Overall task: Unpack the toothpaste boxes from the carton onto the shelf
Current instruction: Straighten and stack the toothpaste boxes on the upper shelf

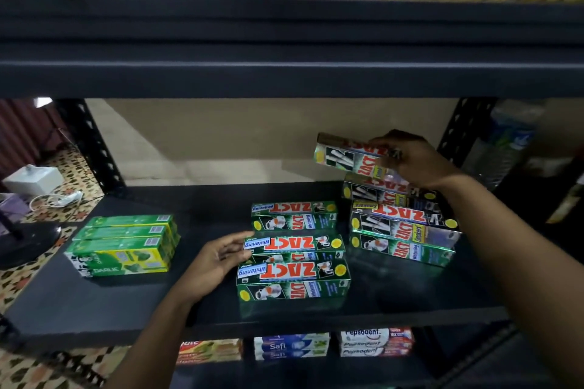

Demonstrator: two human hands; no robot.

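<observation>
Right hand (414, 161) grips one Zact Smokers box (344, 158), tilted, over the top of the right-hand stack (404, 224) on the dark shelf (94, 303). Left hand (211, 262), fingers straight, touches the left ends of the green Zact Whitening boxes (294, 265) at mid-shelf. Darlie boxes (123, 246) lie well apart, left.

I get a dim view: the dark shelf (94, 303) reads nearly black, while the beige back wall (221, 142) is the brightest area. The glossy ZACT boxes (294, 275) glint softly. The upper beams (284, 73) bow towards the edges from the wide lens, and the corners blur.
</observation>
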